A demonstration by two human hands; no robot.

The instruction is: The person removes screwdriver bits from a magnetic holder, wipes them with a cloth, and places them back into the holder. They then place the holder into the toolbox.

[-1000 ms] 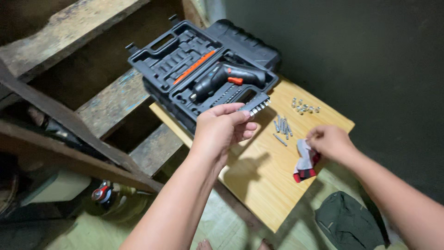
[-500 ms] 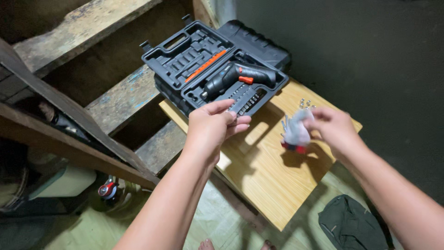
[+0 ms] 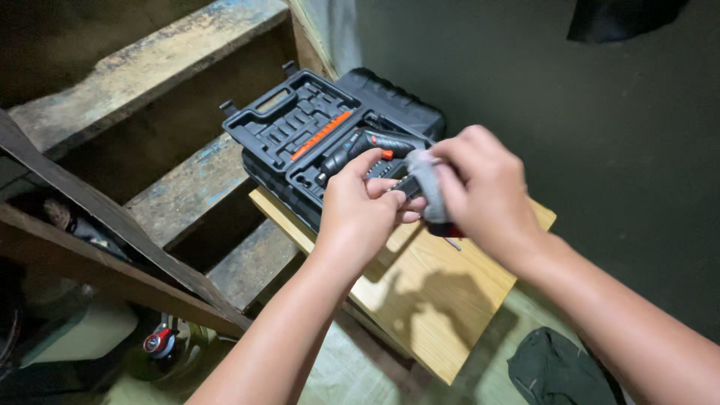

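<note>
Hands: both of mine meet in the middle of the frame, just above the near edge of the tool case.
Left hand: my left hand (image 3: 360, 214) is curled shut around a small dark bit holder (image 3: 406, 184), thumb on top, fingers wrapped underneath. Only a short end of it pokes out toward the right.
Right hand: my right hand (image 3: 484, 191) is closed on a grey cloth (image 3: 429, 184) with a red edge, pinching it so it drapes down over the holder's end. Cloth and holder are touching, pretty sure, though it's a bit blurry there.
Tool case: black plastic tool case (image 3: 315, 142), lid open, sits in the upper middle of the frame, half on the table and half over the stairs.
Inside the case: a black electric screwdriver (image 3: 352, 146) with an orange switch lies in its slot, and an orange bar (image 3: 321, 136) sits in the tray up and left of it.
Table: light wooden table (image 3: 427, 300) runs from the center down to the lower middle, with my hands' shadow on it. 1 loose bit (image 3: 451, 244) peeks out just under my right hand.
Left side: worn wooden stairs (image 3: 187, 180) fill the left half of the frame.
Lower right: a dark green cloth bundle (image 3: 559, 371) on the floor.
</note>
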